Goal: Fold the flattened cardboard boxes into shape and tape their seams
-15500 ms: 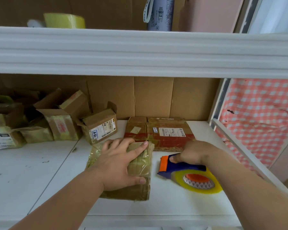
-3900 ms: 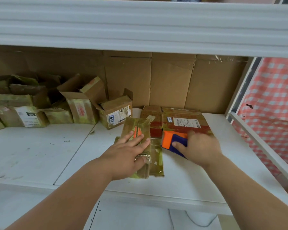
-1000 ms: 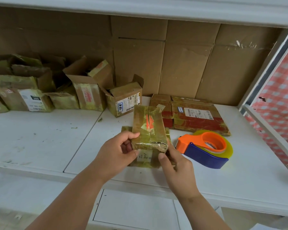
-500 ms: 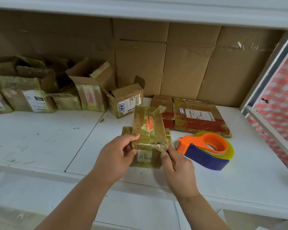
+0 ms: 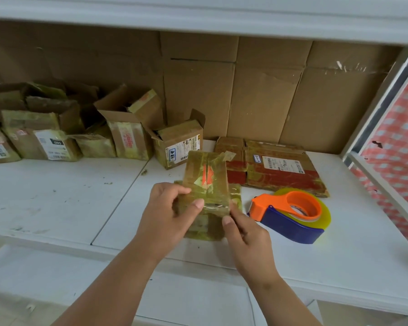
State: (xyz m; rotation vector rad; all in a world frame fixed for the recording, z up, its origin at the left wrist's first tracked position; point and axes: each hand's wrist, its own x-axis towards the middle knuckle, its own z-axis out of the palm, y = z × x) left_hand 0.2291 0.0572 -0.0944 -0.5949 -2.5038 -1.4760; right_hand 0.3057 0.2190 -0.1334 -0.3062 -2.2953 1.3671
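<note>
Both hands on the small taped box (image 5: 206, 182), held just above the desk (image 5: 57, 201) near its front edge, centre of view. Left hand (image 5: 167, 212): fingers curled round the box's left side, thumb on the near face. Right hand (image 5: 247, 238): thumb + fingers pinching the box's near right corner. Box has yellowed tape all over, orange mark on top, loose tape tab at far right corner. Another flat taped piece (image 5: 236, 198) lies under/behind it on the desk. Tape dispenser (image 5: 292, 215), orange/blue w/ yellow roll, sits on the desk just right of the hands, untouched. Flattened boxes (image 5: 273, 165) behind it by the cardboard back wall. Row of folded boxes (image 5: 127, 135) at left rear, some w/ flaps open.
</note>
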